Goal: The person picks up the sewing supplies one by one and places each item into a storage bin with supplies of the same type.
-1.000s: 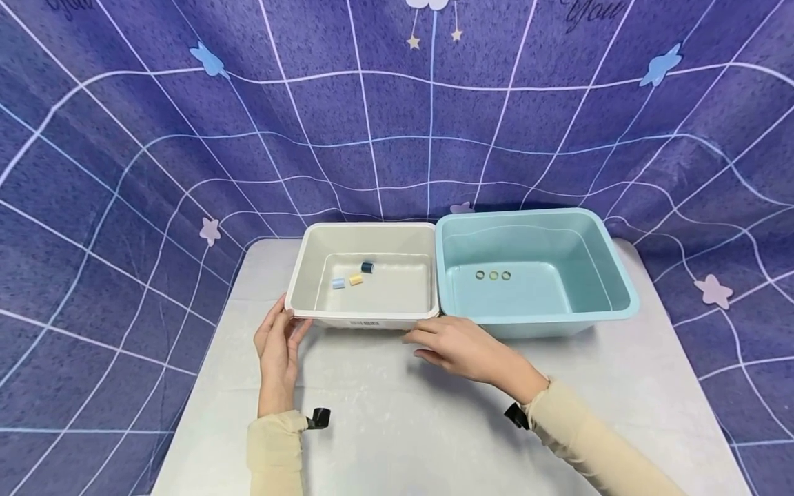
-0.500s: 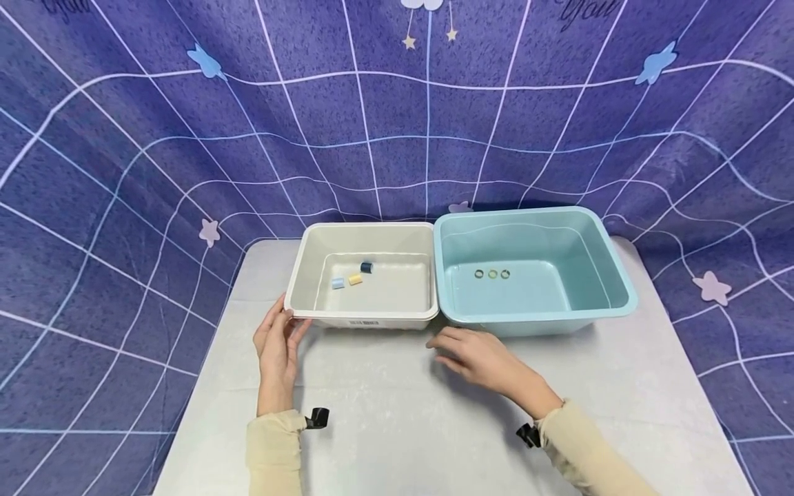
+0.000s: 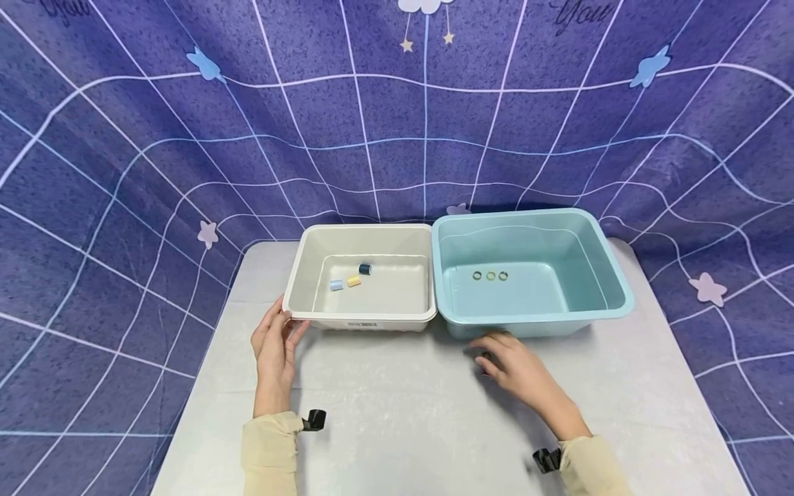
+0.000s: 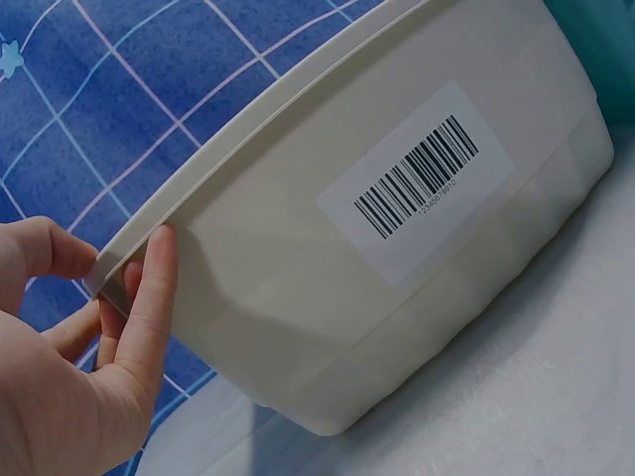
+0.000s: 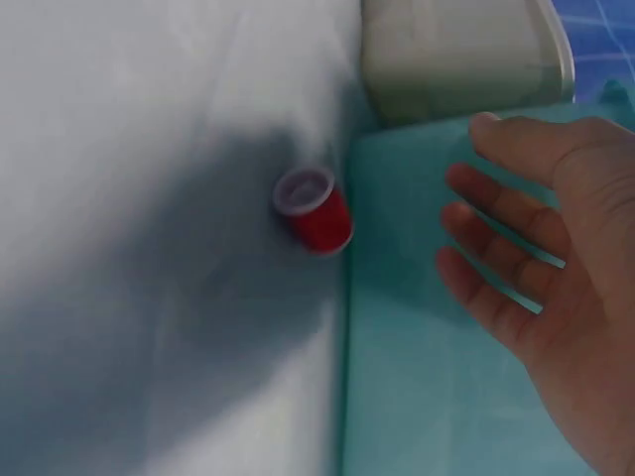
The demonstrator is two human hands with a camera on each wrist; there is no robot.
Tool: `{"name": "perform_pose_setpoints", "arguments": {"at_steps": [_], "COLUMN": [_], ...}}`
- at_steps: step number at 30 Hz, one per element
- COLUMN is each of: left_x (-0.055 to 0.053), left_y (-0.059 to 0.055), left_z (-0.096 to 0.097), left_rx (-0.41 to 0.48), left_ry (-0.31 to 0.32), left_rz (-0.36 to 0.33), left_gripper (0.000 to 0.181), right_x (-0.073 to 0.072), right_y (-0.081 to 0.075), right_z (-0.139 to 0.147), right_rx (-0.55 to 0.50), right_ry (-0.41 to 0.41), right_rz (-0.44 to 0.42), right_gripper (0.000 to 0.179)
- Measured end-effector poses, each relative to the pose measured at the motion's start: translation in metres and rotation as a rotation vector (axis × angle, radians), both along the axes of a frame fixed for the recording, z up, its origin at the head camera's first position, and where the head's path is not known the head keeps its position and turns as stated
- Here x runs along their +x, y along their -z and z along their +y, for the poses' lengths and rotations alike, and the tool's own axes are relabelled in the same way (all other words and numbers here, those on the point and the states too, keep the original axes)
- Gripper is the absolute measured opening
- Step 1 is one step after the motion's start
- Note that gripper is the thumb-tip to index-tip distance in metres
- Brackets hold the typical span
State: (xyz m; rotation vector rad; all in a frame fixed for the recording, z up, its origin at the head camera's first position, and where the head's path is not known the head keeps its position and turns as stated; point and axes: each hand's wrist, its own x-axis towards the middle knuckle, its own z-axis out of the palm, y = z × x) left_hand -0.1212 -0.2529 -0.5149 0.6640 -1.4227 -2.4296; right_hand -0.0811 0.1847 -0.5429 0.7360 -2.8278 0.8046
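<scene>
With my left hand [image 3: 273, 344] I hold the front left corner of a white plastic bin [image 3: 372, 317], thumb on the rim and fingers below it, as the left wrist view shows. Three thread spools lie inside: dark blue [image 3: 365, 269], yellow [image 3: 353, 281] and light blue [image 3: 336, 285]. My right hand [image 3: 517, 368] is over the tabletop in front of a teal bin [image 3: 546, 319]. A red spool [image 5: 325, 220] with a whitish end is on the table against that bin; in the right wrist view it is apart from my spread fingers. In the head view my hand mostly hides it.
Three small rings [image 3: 491, 276] lie in a row on the teal bin's floor. Both bins stand side by side at the back of the grey-white tabletop [image 3: 384, 406]. Behind them hangs a purple-blue curtain [image 3: 397, 158]. The white bin's front bears a barcode label [image 4: 417, 183].
My right hand has moved rightward and nearer to me, from the white bin's front right corner to the front of the teal bin. The left hand keeps its hold on the white bin.
</scene>
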Motion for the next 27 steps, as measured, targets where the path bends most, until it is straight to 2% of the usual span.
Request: {"name": "perform_pose_setpoints", "arguments": {"at_steps": [8,14,22,27], "left_x": [0.0,-0.001,-0.002,0.0], "left_y": [0.001,0.001,0.001,0.0], "left_z": [0.0,0.001,-0.001,-0.003], "left_rx": [-0.011,-0.013,-0.006,-0.002], "left_ry": [-0.003,-0.012,0.012,0.028], "left_rz": [-0.004,-0.006,-0.016,-0.011], "left_gripper": [0.044,0.044,0.045,0.045], "right_x": [0.007,0.013,0.015,0.015], "right_y": [0.014,0.023,0.035,0.039], "right_z": [0.013,0.015,0.015,0.015], "right_rx": [0.032,0.037,0.01,0.001], "right_ry": [0.069,0.07,0.074,0.074], "right_rz": [-0.053,-0.095,-0.064,-0.073], "right_gripper": [0.034,0.04,0.037,0.031]}}
